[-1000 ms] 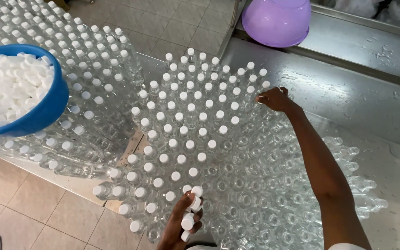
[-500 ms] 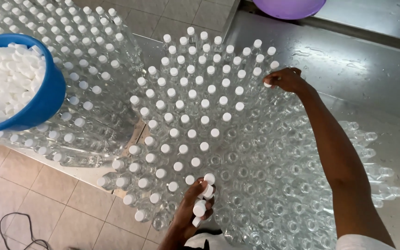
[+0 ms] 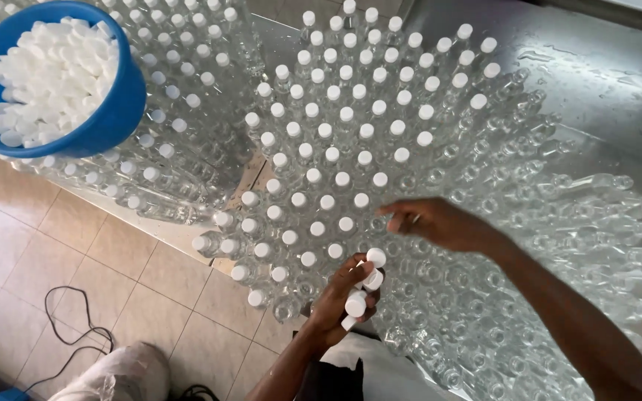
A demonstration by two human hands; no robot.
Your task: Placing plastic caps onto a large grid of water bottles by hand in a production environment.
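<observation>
A dense block of clear plastic bottles [image 3: 380,148] stands on a steel table [image 3: 603,82]; many carry white caps, while those to the right and front are uncapped. My left hand [image 3: 339,297] is at the block's near edge, holding several white caps [image 3: 365,286]. My right hand [image 3: 440,223] hovers over the bottles just beyond it, fingers pinched at an uncapped bottle neck beside the last capped row; whether it holds a cap I cannot tell.
A blue bowl [image 3: 113,111] full of white caps rests on a second group of capped bottles [image 3: 180,134] at the left. Tiled floor [image 3: 105,275] lies below the table edge, with a black cable [image 3: 76,334] on it. My knee shows at the bottom.
My right hand has drawn back from the far edge of the bottle block to the near rows beside my left hand. The view has shifted down and closer.
</observation>
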